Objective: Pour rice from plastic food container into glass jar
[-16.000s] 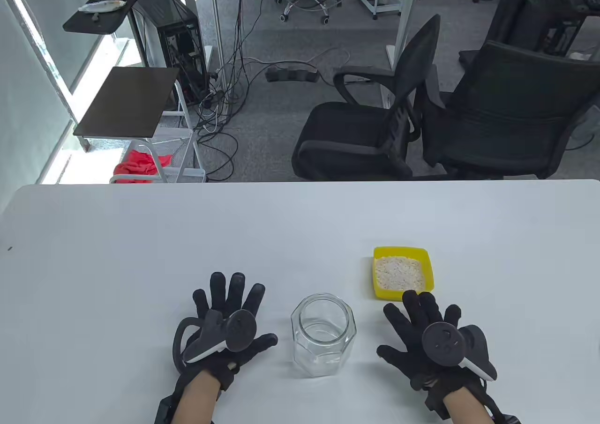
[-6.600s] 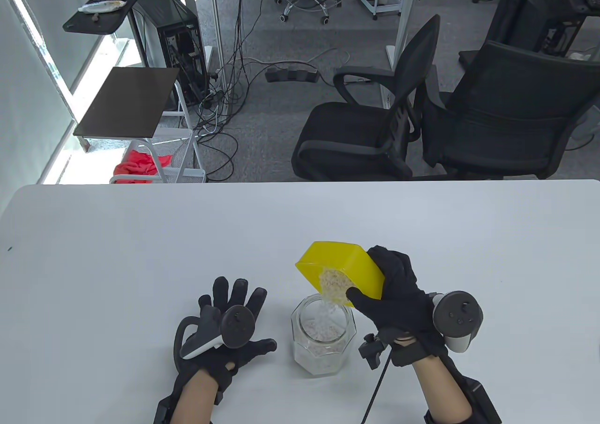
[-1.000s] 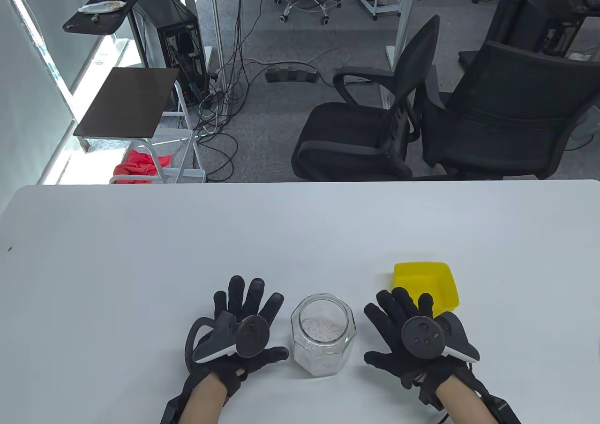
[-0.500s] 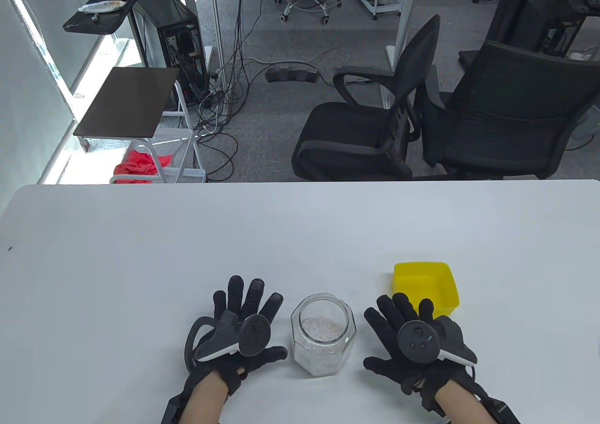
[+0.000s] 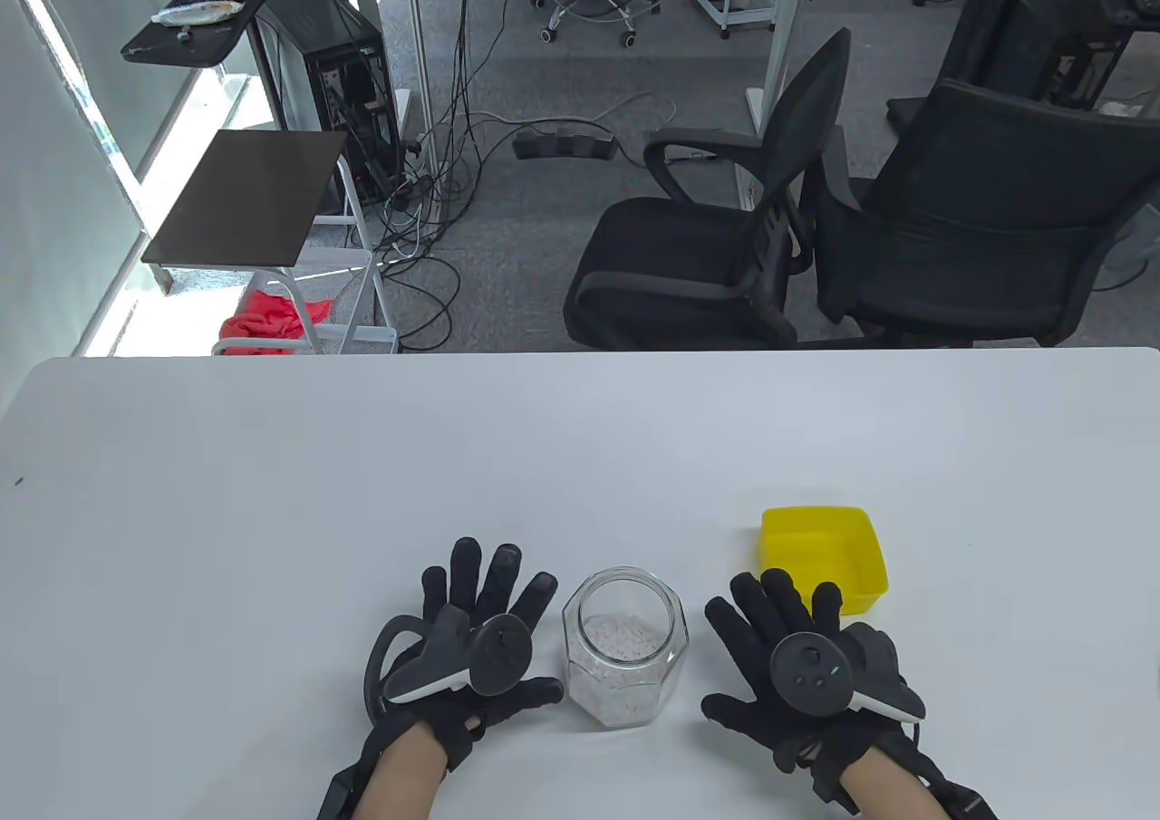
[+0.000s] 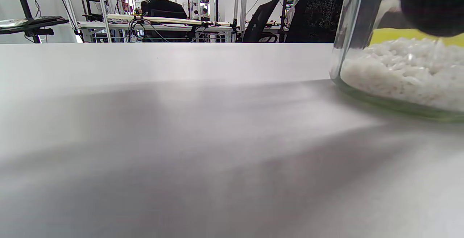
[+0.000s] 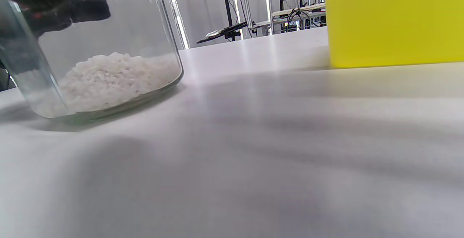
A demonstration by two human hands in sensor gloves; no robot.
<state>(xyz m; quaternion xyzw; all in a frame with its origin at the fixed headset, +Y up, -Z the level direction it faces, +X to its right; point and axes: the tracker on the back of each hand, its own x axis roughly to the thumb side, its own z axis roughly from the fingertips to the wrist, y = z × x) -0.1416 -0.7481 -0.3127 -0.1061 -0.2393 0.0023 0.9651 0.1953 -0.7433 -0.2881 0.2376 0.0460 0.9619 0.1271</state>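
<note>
The room is an office with black chairs (image 5: 725,258) and lots of wires on the grey floor, and up close there is a big white table (image 5: 362,458). On the table, near the 6 o'clock edge in the table view, stands the glass jar (image 5: 625,646). It is upright, its top is open, and the rice (image 5: 621,637) sits in a white heap at its bottom. At about 2 o'clock from the jar sits the yellow plastic food container (image 5: 823,552), flat on the table with its open side up, and it looks empty. The two are apart, not touching. The left hand (image 5: 476,652) lies flat on the table at 9 o'clock from the jar, just beside it, with its fingers spread wide and nothing in it. The right hand (image 5: 797,661) lies flat at 3 o'clock from the jar, fingers spread too, holding nothing; its fingertips reach near the container's close edge, but I cannot tell if they touch it. I think the pouring is all done, since the rice is in the jar and the container is set down. The next move calls for very little: the hands can just rest. If any grains were left in the container, the right hand would need to pick it up and tip it over the jar's mouth slowly.
</note>
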